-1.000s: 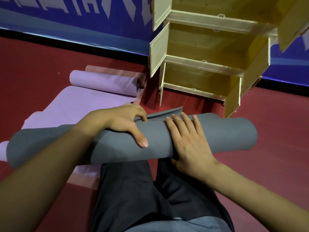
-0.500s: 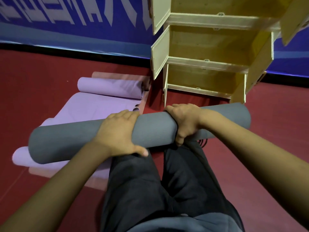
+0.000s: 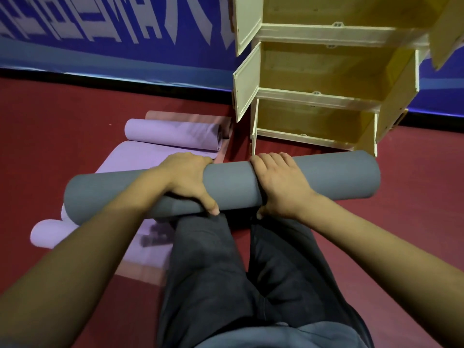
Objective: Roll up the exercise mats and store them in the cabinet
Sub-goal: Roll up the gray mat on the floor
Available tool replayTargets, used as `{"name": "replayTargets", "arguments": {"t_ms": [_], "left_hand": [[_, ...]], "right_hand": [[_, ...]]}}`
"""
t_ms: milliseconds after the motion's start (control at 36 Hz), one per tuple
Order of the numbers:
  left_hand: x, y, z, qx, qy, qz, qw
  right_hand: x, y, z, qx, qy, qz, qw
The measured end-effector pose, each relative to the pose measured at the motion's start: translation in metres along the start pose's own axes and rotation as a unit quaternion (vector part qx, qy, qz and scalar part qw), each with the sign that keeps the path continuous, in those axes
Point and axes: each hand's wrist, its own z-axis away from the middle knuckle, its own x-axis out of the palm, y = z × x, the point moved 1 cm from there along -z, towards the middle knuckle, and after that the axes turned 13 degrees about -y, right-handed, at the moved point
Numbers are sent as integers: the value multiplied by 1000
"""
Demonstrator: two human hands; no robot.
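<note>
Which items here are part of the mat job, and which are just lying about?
Job: grey mat, held by left hand and right hand; purple mat; pink mat; cabinet.
Lying about: banner.

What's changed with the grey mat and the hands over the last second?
The right hand went from lying flat on the grey mat to gripping round it; the loose flap is now rolled in. The left hand still grips it. The purple mat and cabinet stay put.
</note>
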Motion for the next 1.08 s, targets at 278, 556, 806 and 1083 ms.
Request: {"name": "replayTargets", "arguments": {"t_ms": [278, 556, 806, 1083], "left_hand": [[-13, -1, -17, 9, -47, 96, 994], [32, 20, -11, -77, 146, -72, 984], [19, -1, -16, -72, 151, -71, 983], [-3, -5, -22, -59, 90, -10, 994]], "right_hand": [[-7, 18, -23, -5, -6, -1, 1000], [-21, 31, -49, -38, -77, -14, 996], [-9, 16, -45, -33, 13, -34, 999], [-13, 17, -53, -1, -4, 6, 1000]]}}
